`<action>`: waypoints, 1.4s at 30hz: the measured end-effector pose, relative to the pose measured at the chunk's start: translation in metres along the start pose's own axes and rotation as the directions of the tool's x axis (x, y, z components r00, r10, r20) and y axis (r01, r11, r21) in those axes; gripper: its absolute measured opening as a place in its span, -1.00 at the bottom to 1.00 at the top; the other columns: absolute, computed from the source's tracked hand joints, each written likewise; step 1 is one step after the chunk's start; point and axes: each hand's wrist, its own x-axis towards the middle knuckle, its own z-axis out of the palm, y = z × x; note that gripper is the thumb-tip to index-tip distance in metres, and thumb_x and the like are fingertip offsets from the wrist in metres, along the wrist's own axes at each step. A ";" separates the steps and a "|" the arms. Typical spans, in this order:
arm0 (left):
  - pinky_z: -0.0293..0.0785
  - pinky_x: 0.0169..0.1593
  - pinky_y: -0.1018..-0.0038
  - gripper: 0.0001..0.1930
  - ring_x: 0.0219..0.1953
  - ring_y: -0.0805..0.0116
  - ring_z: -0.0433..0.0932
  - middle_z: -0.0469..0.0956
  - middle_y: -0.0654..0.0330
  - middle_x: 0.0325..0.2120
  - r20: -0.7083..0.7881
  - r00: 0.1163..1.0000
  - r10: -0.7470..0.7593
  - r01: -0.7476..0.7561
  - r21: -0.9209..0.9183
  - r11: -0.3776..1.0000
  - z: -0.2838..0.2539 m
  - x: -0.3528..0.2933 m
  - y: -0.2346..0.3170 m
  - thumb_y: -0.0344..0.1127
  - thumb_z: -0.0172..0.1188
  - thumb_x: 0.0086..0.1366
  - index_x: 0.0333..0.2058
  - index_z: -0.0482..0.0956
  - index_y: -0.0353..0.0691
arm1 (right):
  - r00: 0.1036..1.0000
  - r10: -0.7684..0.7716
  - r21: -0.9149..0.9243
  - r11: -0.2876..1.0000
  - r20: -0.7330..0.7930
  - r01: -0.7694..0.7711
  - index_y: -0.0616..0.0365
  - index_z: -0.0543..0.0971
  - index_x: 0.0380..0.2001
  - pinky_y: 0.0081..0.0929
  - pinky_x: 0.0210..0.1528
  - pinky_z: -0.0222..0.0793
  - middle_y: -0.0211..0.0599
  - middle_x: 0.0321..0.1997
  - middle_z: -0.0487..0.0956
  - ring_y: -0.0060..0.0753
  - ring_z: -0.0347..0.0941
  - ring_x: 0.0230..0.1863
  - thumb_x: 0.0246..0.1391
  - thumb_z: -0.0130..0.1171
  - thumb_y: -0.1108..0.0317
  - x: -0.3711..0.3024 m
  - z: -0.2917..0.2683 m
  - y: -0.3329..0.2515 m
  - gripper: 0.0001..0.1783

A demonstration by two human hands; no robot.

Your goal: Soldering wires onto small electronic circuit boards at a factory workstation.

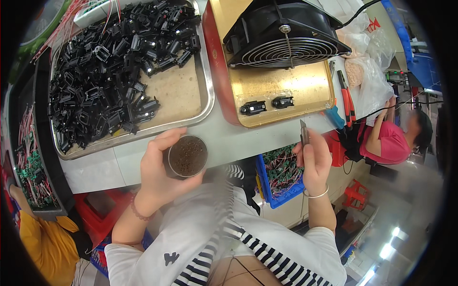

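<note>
My left hand [160,167] is wrapped round a clear round cup [189,156] with dark brown, grainy stuff inside, held just off the table's front edge. In my right hand [316,162] is a slim knife [304,132], apparently a utility cutter, its pointed blade upward. Beyond the knife lies a gold-coloured tray [305,102] in a red box. It bears one black plastic part [253,107] and a second black part [283,102]. To the left, a metal tray [208,90] is heaped with similar black parts [112,62].
A black fan [286,38] with a wire guard stands over the gold tray. Red-handled pliers [348,102] and plastic bags [372,71] lie to its right. Below the table is a blue crate [272,202] of wired green boards. One person [389,140] sits at right, another [45,248] at left.
</note>
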 end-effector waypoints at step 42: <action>0.44 0.10 0.33 -0.18 0.06 0.12 0.47 0.42 -0.15 0.01 0.000 0.998 0.059 -0.059 0.013 0.998 -0.001 0.000 -0.001 -0.41 0.56 -0.25 0.01 0.25 -0.29 | 0.835 -0.320 -0.390 0.770 0.448 0.505 0.32 0.52 -0.04 -0.41 -0.47 0.41 -0.12 -0.48 0.53 -0.20 0.47 -0.54 -0.08 0.11 0.66 0.015 0.050 -0.029 -0.57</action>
